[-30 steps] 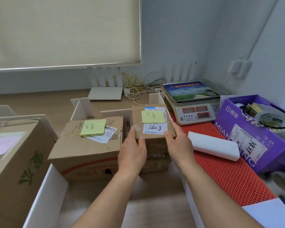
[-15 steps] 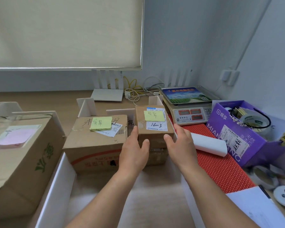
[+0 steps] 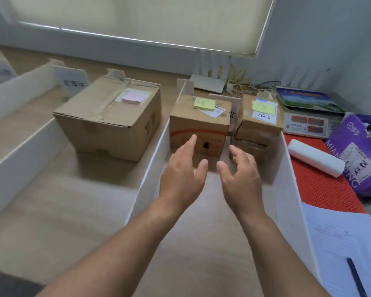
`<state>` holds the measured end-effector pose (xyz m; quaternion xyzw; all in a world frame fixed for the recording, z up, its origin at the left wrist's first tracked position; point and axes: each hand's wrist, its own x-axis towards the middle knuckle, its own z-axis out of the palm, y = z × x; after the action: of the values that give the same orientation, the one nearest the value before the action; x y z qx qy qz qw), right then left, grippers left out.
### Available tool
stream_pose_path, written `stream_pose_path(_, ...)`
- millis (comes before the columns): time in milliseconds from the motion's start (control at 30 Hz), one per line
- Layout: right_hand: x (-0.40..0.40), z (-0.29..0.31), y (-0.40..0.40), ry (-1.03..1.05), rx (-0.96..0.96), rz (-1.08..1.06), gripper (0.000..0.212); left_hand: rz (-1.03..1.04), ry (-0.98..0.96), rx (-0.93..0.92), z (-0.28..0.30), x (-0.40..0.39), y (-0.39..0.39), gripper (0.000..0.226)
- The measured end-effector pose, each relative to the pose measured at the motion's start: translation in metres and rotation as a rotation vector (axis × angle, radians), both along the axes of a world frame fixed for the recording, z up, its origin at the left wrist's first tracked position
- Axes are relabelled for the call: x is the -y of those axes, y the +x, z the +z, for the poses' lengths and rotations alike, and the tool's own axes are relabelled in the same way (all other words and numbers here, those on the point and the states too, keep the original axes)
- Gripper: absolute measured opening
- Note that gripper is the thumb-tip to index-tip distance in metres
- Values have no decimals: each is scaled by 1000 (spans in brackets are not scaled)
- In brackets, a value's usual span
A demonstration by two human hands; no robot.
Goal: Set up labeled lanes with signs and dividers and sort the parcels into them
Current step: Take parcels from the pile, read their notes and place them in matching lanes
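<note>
Upper left of the frame: a white sign with dark printed characters stands at the far end of a lane, beside a long white divider that runs toward the lower left. Left of centre: a large cardboard parcel with a pink sticky note on its lid sits in the lane between 2 dividers. Centre: a second white divider separates that lane from the next one. In this next lane stand 2 parcels side by side at the far end: a medium parcel with a yellow-green note and a red stripe on its front, and, just to its right, a small parcel with another yellow-green note, stacked on a further box.

Lower centre: the left hand and right hand hover in front of these 2 parcels, fingers spread and loosely bent, holding nothing and touching neither parcel.

Right of centre: a third white divider bounds the lane. Right edge: a weighing scale, a white roll on a red mat, a purple box and, lower right, printed papers.
</note>
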<state>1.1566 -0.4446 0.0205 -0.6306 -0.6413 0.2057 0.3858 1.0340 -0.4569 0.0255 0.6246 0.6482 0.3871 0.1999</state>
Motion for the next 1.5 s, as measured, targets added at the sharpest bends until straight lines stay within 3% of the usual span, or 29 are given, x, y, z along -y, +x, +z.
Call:
stream_pose_path(233,59,4,-31,79,-57,150,47,226,1,119,0,90,-27,61)
stream_pose_path(500,103,15,-97,141,-157,351,44,480,53,64,12,166,-88,59)
stream_pose_path(667,122,13,-159,109,-115,500,44,641,44,41,11,198,-139,62)
stream_pose_path(967,164,39,-326,149,-161,747,64,872,125,123,22,256,-286,71)
stream_pose_path(1367,249,45,-559,127,-153,984,62,1058,225,77,29,348,-488,67)
stream_pose_path(1500,263,38,-614,125,-125,1046,58,1124,226,139,19,361,-542,66)
